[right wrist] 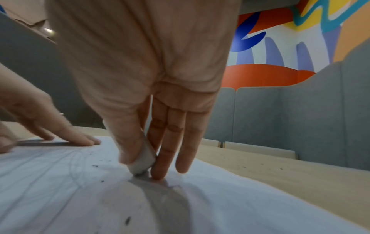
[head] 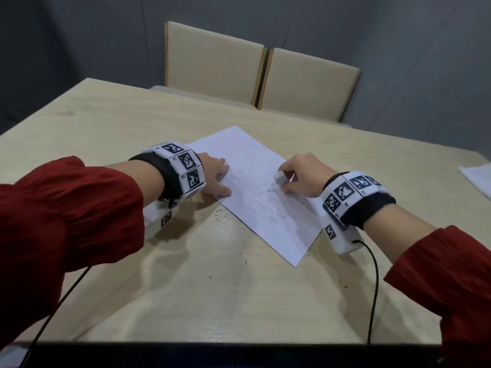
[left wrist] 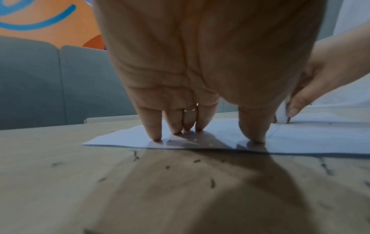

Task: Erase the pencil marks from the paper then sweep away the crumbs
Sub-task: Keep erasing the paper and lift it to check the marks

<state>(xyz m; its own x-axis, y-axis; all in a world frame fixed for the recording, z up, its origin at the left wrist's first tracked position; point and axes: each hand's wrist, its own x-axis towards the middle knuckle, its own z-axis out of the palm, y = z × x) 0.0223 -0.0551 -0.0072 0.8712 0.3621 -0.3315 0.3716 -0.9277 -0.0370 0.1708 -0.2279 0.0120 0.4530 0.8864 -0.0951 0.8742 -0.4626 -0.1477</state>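
The fingers (right wrist: 160, 171) of the right hand (head: 305, 175) are curled round a white eraser (right wrist: 143, 164), thumb on one side and the other fingers on the far side, and the eraser's lower end presses on the paper (head: 255, 181). In the right wrist view one fingertip beside the eraser also touches the paper. The fingers (left wrist: 154, 131) of the left hand (head: 214, 168) are straight and spread a little, holding nothing; their tips and the thumb press flat on the paper close to its near-left edge, and a ring (left wrist: 189, 109) sits on one of them.

The paper lies flat and at an angle near the middle of the worktop (head: 186, 288), with the eraser on its right half, opposite the left hand. Faint pencil marks (head: 268, 192) show on the paper just beside the eraser and towards the paper's near corner. Dark eraser crumbs (left wrist: 212, 183) are scattered on the worktop just off the paper's near-left edge, and a few more lie on the paper itself near the eraser.

Both wrists wear black bands with checkered white marker blocks, each trailing a black cable (head: 374, 288) towards the near edge of the worktop, and both sleeves are red. A second white sheet (head: 478, 179) lies well apart from the paper at the right edge of the worktop. Two beige chairs (head: 263, 75) stand beyond the paper at the far side of the worktop, before a grey wall
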